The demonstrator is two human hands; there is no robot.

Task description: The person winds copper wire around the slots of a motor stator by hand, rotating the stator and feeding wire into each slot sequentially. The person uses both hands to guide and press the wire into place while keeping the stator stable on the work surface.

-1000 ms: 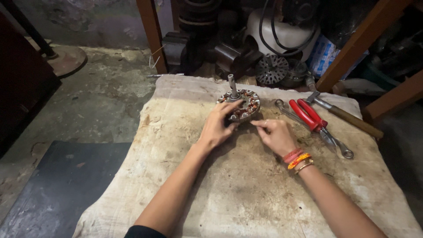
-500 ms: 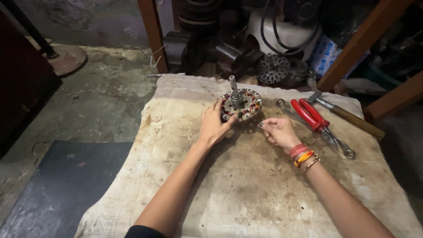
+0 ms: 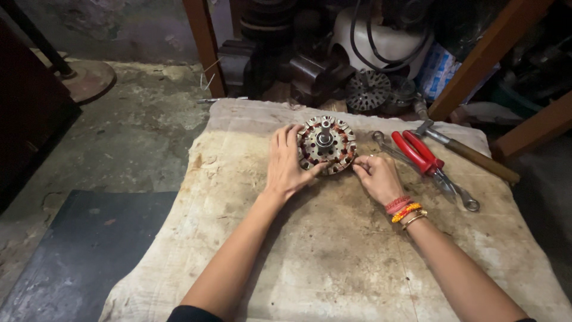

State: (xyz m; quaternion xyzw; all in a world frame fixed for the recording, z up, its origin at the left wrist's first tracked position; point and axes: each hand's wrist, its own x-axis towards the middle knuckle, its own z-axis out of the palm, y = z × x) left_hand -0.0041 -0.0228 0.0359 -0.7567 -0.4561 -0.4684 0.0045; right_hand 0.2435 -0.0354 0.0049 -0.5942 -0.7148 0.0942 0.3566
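A round metal motor stator [image 3: 327,144] with copper-red windings and a short centre shaft lies flat on a stained cloth [image 3: 333,256]. My left hand [image 3: 286,162] rests against its left rim, fingers spread along the edge and thumb touching the lower rim. My right hand [image 3: 376,177] sits at the stator's lower right, thumb and forefinger pinched together on something thin at the rim, possibly a wire. Bangles circle my right wrist.
Red-handled pliers [image 3: 419,153], a spanner [image 3: 459,194] and a wooden-handled hammer [image 3: 471,154] lie right of the stator. Fan parts and a white housing [image 3: 381,42] crowd the back. Wooden legs [image 3: 205,48] stand behind. A dark mat [image 3: 71,250] lies on the floor at left.
The stator has gone from tilted on edge to lying flat with its shaft up. My left hand has shifted to its left rim, and my right hand has closed in on its lower right.
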